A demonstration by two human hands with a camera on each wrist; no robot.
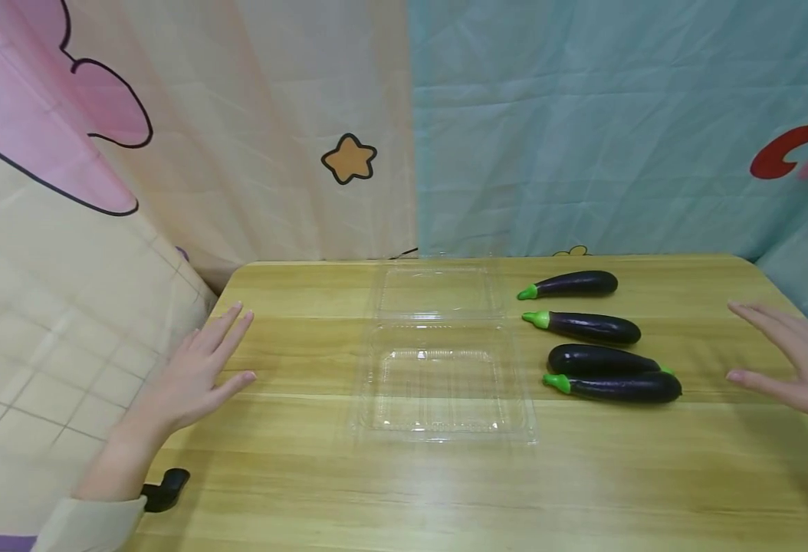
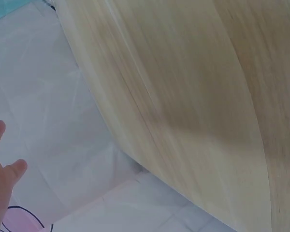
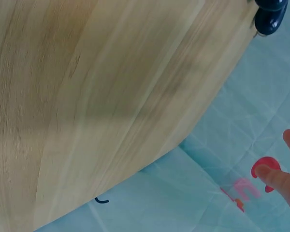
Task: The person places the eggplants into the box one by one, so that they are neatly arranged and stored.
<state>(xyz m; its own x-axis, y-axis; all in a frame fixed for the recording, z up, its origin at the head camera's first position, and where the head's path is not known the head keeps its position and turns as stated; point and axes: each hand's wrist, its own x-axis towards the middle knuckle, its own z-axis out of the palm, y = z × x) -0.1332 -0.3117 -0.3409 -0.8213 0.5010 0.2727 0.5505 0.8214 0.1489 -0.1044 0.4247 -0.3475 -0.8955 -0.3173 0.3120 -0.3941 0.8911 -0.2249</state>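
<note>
A clear plastic container (image 1: 438, 433) lies unfolded on the wooden table, its tray part nearer and its lid part behind. To its right are several dark eggplants with green stems: one at the back (image 1: 578, 284), one below it (image 1: 593, 327), and two touching each other at the front (image 1: 618, 388). The left hand (image 1: 190, 376) is held over the table's left side, fingers spread, holding nothing; its fingertips also show in the left wrist view. Over the right side hovers the right hand (image 1: 797, 360), fingers straight, holding nothing, right of the eggplants.
A black curved object (image 1: 165, 491) is beside the left forearm at the table's left edge. Printed curtains (image 1: 549, 138) hang behind and at both sides of the wooden table (image 1: 404, 498). Dark eggplant ends (image 3: 269, 19) show at the top right of the right wrist view.
</note>
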